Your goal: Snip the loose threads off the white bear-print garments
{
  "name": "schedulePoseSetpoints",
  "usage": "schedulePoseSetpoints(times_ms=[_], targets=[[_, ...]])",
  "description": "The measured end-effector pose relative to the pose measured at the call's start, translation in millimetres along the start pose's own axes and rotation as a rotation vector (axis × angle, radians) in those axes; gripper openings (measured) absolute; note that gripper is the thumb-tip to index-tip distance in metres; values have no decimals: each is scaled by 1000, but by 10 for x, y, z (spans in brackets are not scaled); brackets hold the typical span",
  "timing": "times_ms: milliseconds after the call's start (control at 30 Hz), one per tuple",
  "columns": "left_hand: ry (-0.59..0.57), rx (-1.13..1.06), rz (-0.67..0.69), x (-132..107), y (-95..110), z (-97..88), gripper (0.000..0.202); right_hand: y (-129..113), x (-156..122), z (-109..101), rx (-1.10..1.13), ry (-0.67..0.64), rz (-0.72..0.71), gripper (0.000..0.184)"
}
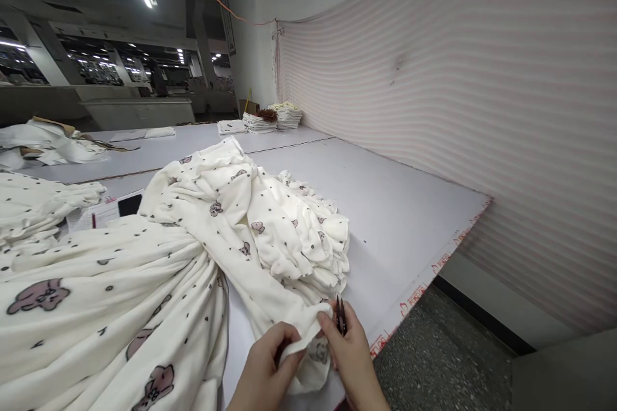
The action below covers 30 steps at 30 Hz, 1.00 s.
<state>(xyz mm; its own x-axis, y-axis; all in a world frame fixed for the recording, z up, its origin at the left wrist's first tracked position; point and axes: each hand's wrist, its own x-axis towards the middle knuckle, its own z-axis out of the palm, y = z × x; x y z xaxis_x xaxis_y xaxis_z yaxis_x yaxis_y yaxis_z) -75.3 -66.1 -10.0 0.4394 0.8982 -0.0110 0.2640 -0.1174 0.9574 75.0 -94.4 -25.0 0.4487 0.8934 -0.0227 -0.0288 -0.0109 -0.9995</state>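
Right grip (351,341) pinching cloth (274,295), table edge (413,297) near

Pale worktable (400,199), red-printed edging (413,297) along right side. On it: white animal-print fabric (216,183) heaped in folds; paper sheet (105,213) at left; loose scraps (48,141) beyond; folded cloth stacks (288,118) at back.

both hands (265,361) bare, fingers (284,332) slim, visible right wrist (366,386) uncovered too
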Motion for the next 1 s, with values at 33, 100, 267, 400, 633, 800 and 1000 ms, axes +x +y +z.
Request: schedulePoseSetpoints(times_ms=[33, 100, 267, 400, 633, 800, 1000], targets=[[-1, -143, -107, 22, 5, -38, 13, -22, -11, -1, -80, 52, -86, 28], [16, -406, -239, 62, 1, -95, 27, -64, -58, 8, -228, 66, -269, 18], [-82, -603, -370, 69, 55, -195, 36, -129, -167, 95, -349, -231, -506, 11], [-137, -517, -299, 23, 51, -260, 33, -123, -148, 139, -381, -285, -416, 14], [-165, -390, -165, -21, 23, -252, 38, -96, -163, 181, -388, -194, -311, 28], [-71, -113, -179, -30, 233, -287, 21, -72, -176, 242, -291, -192, -166, 31], [-88, -186, -268, -36, 227, -325, 25, -64, -183, 37, -356, -353, -182, 28]])
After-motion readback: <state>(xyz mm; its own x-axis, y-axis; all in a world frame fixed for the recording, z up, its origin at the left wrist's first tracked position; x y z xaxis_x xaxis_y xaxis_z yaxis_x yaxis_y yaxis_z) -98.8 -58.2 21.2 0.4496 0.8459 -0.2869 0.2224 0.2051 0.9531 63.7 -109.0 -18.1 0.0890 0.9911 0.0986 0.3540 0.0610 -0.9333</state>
